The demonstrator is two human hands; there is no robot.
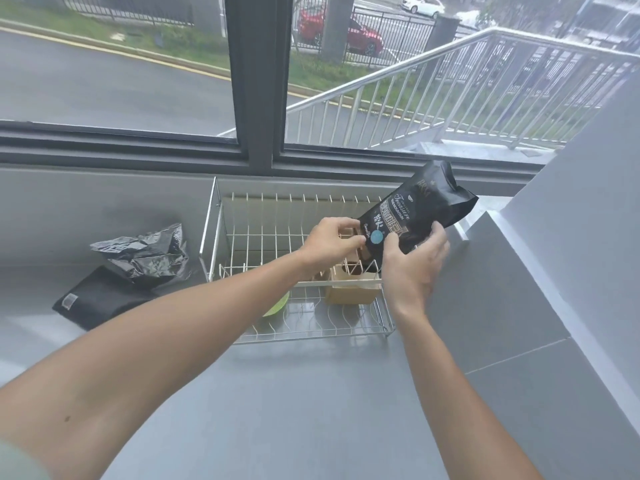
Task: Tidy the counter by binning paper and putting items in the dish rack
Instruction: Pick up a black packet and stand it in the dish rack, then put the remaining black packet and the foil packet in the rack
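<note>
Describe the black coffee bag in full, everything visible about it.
The black coffee bag is a matte, foil-like pouch with pale lettering and a round blue sticker near its lower end. It looks full and slightly puffed, its crimped top pointing up and right. It is tilted, held in the air above the right side of the wire dish rack. The right hand grips its lower edge from below, and the left hand pinches the lower end. It touches nothing else visibly.

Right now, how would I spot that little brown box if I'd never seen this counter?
Find the white wire dish rack under the window. The brown cardboard box sits inside it at the front right corner, just below the black coffee bag held in both hands. It is the only tan, square-sided thing there.
</note>
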